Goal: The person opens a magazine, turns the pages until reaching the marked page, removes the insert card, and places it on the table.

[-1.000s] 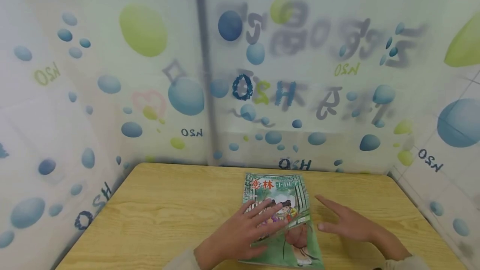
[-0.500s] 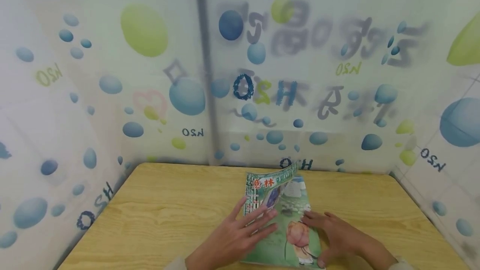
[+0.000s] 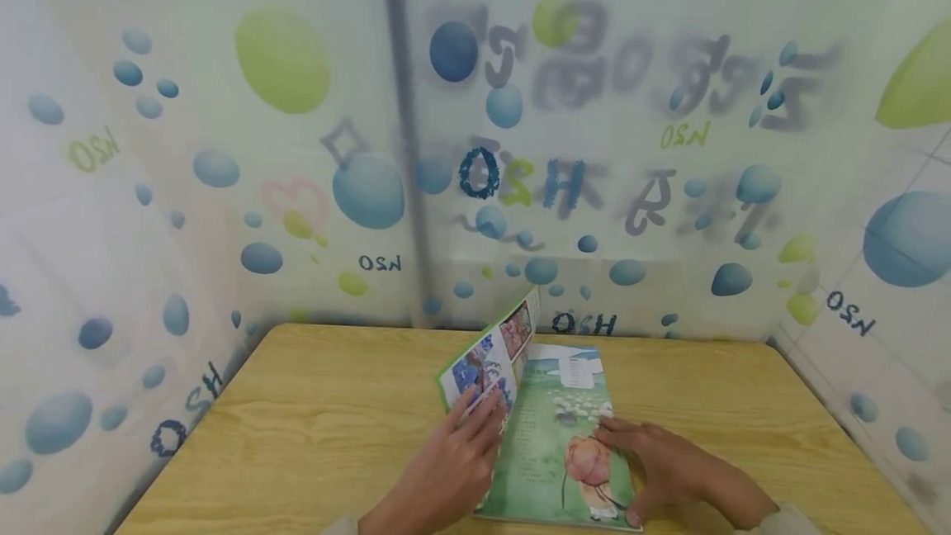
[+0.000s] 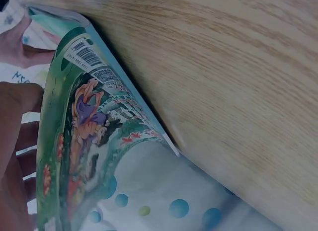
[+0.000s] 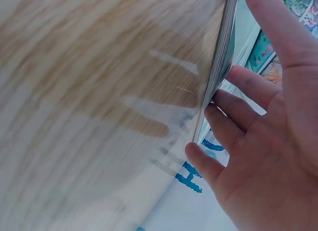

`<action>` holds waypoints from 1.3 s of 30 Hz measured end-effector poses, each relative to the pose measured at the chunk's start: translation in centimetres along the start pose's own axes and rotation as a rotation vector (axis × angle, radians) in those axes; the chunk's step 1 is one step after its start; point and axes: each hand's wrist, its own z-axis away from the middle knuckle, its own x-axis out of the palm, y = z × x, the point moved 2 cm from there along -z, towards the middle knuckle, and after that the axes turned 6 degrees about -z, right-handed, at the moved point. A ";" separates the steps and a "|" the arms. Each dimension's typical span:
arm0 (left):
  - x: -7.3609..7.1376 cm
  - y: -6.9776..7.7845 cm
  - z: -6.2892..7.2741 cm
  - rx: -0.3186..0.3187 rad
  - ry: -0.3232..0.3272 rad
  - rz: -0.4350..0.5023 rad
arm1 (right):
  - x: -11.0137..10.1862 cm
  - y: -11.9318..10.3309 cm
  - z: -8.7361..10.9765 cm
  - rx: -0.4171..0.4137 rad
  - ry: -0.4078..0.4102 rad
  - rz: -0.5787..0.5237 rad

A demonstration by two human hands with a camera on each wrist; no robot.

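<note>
A magazine [image 3: 538,465] lies open on the table, its green first page showing a figure in orange. Its front cover [image 3: 475,366] stands raised to the left, with printed pictures on the inner side. My left hand [image 3: 449,461] touches that inner side with its fingers. From the left wrist view, the cover's outer face [image 4: 82,121] bears a barcode and drawn figures, and the fingers pass partly behind it. My right hand [image 3: 672,469] rests along the magazine's right edge. In the right wrist view its fingertips touch the page edges [image 5: 218,57].
The wooden table [image 3: 334,419] has light grain and extends to both sides of the magazine. Pale curtains [image 3: 297,188] with blue and green drops and H2O lettering enclose its back and sides.
The cover has lifted from lying flat and swung over to the left, moved by my left hand. My right hand has come in from beside the magazine to its right edge.
</note>
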 end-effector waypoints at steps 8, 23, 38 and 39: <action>0.1 -0.2 -0.2 -0.076 -0.077 0.076 | 0.3 0.3 0.0 -0.033 0.014 0.035; 1.7 -0.4 0.4 -0.193 -0.218 0.348 | 0.0 0.3 -0.4 -0.026 -0.002 0.016; 2.9 -0.1 0.8 -0.148 -0.160 0.381 | -0.5 -0.3 -0.2 -0.020 -0.010 -0.012; 2.9 -0.1 0.9 -0.150 -0.159 0.384 | -0.5 -0.3 -0.2 -0.027 -0.009 -0.014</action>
